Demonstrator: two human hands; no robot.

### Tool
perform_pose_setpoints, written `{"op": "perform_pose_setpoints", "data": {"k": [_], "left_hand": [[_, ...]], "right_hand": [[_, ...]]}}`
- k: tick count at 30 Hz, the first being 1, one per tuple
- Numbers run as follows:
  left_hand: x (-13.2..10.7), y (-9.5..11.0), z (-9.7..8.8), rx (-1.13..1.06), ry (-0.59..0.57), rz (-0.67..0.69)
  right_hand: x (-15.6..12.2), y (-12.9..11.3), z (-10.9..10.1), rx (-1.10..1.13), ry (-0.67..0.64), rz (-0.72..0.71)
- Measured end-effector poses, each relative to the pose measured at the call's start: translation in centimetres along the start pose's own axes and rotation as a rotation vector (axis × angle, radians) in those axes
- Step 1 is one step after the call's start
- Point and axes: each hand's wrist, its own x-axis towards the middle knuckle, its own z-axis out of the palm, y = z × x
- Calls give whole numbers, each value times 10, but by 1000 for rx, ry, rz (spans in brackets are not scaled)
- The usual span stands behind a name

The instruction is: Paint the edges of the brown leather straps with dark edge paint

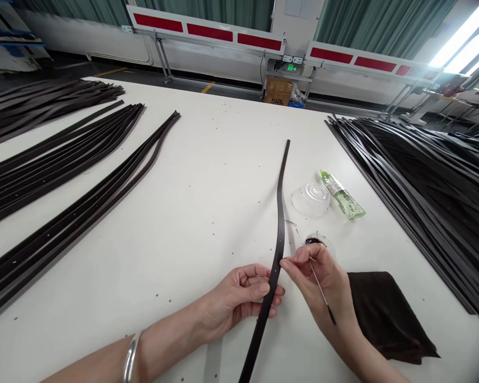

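Note:
My left hand (245,294) is closed around a long dark leather strap (280,213), gripping it near its lower part while the strap runs away from me across the white table (207,191). My right hand (317,279) pinches a thin brush or stick (321,290) and its fingertips touch the strap's edge just above the left hand. A small open pot of dark liquid (318,242) sits right behind the right hand.
A clear plastic lid (311,198) and a green bottle (342,194) lie beyond the pot. A dark cloth (387,314) lies at the right. Piles of dark straps cover the right side (423,181) and the left side (59,159).

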Motion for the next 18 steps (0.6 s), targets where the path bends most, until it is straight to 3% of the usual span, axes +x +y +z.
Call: {"op": "perform_pose_setpoints", "data": {"k": [7, 14, 18], "left_hand": [[-2, 0, 1, 28, 26, -65], [0, 1, 3, 45, 123, -67], [2, 3, 2, 81, 113, -65]], "right_hand": [[18, -5, -20, -162, 46, -36], [23, -1, -65, -382, 69, -107], [34, 10, -73, -654, 19, -301]]}}
